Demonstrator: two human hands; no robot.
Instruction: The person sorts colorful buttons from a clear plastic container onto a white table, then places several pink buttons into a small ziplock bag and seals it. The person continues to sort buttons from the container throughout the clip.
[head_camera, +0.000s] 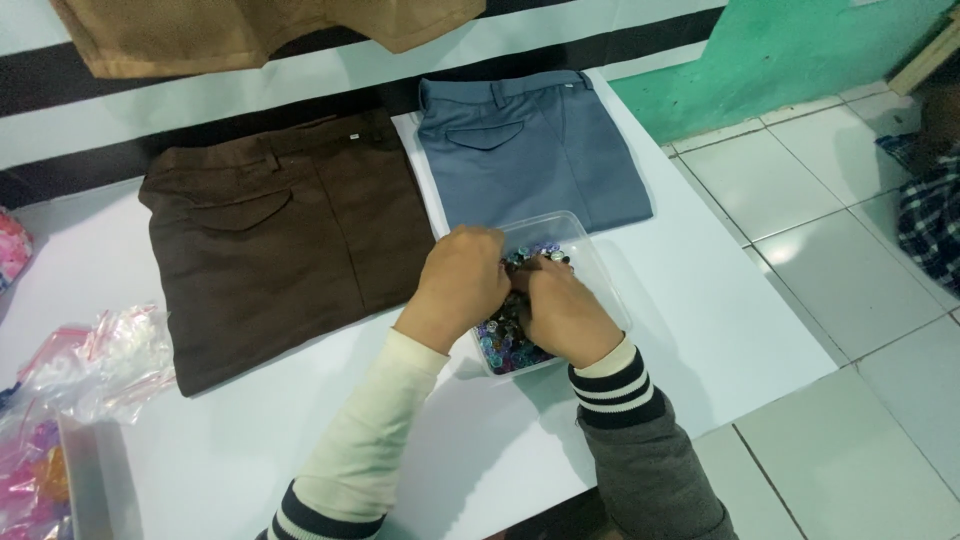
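Clear plastic rectangular tub (598, 262), thin, slightly glossy walls, holds small glossy beads in blue, purple and dark tones (503, 338), hard and shiny like plastic or glass. Folded dark brown trousers (290, 240) are matt woven cloth, smooth. Folded grey-blue trousers (540, 150) are the same matt cloth, faint sheen. Tan garment (240, 30) at the top is matt cloth. White bench (720, 330) is smooth, matt, cannot tell the material. Crinkled clear plastic bags (110, 350) look glossy. White floor tiles (860, 270) are smooth, semi-gloss. Sleeves are knit cloth: cream ribbed one (370, 440), grey fleecy one with striped cuff (650, 460).
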